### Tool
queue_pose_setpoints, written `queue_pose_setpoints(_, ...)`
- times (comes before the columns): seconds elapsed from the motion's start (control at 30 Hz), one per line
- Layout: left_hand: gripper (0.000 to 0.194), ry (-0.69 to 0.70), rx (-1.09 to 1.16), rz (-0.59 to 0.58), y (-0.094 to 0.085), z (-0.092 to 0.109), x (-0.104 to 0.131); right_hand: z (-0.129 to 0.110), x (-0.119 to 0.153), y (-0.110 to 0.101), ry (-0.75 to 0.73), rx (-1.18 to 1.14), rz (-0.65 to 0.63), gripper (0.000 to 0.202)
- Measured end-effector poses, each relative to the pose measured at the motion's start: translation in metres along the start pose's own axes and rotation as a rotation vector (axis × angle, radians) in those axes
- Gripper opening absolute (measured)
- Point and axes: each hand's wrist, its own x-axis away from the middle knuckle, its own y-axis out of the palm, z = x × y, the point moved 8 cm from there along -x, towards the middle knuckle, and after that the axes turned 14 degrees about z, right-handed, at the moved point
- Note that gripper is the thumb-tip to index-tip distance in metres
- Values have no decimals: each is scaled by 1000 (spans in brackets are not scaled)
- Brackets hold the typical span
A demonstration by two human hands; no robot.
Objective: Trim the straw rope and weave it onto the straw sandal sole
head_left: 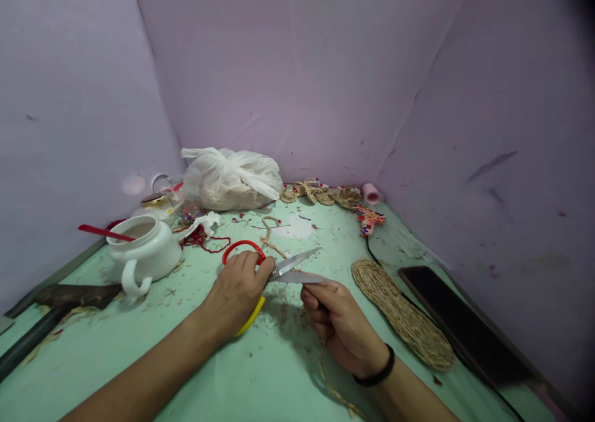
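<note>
My left hand [239, 292] is closed on a pair of scissors [292, 269] with one red and one yellow handle. The two blades stand apart and point right. Their lower blade reaches the fingertips of my right hand [334, 320], which wears a black band at the wrist. A thin straw-coloured braided cord [328, 382] is pinched in that hand and hangs down toward the front edge of the view. Beyond the scissors, another piece of cord [268, 230] lies in a loop on the green table [251, 378].
A white pot [151, 251] holding a red stick and a hammer-like tool [51, 313] are at left. A plastic bag [232, 180] and small woven pieces [320, 193] line the back. At right lie a woven sole [402, 313] and a dark phone-like slab [458, 323].
</note>
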Motion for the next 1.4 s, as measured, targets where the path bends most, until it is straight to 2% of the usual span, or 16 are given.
queue_pose_setpoints(0.1, 29, 6, -4, 46, -2, 0, -2, 0, 1, 1, 0, -11, -6, 14)
queue_pose_setpoints(0.2, 31, -11, 5, 33, -1, 1, -2, 1, 1, 1, -6, -21, -9, 11)
queue_pose_setpoints(0.3, 33, -45, 37, 4, 0, 2, 1, 0, -1, 0, -6, -54, 2, 14)
queue_pose_setpoints(0.43, 31, -109, 31, 20, -3, 1, 4, -4, -4, -5, -9, -101, 43, 26)
queue_pose_setpoints(0.67, 34, -73, -38, -18, -1, 9, 4, -4, -2, -1, 12, -98, 10, 15)
queue_pose_setpoints(0.83, 35, -90, -36, -24, 1, 8, 5, -3, -2, -1, 1, -39, 5, 25)
queue_pose_setpoints(1.0, 34, -109, -51, -39, 0, 6, 4, -1, -3, -3, 0, -25, 30, 26)
queue_pose_setpoints(1.4, 35, -79, -45, -76, 0, 10, 4, -1, 1, 3, -20, -24, -95, 28)
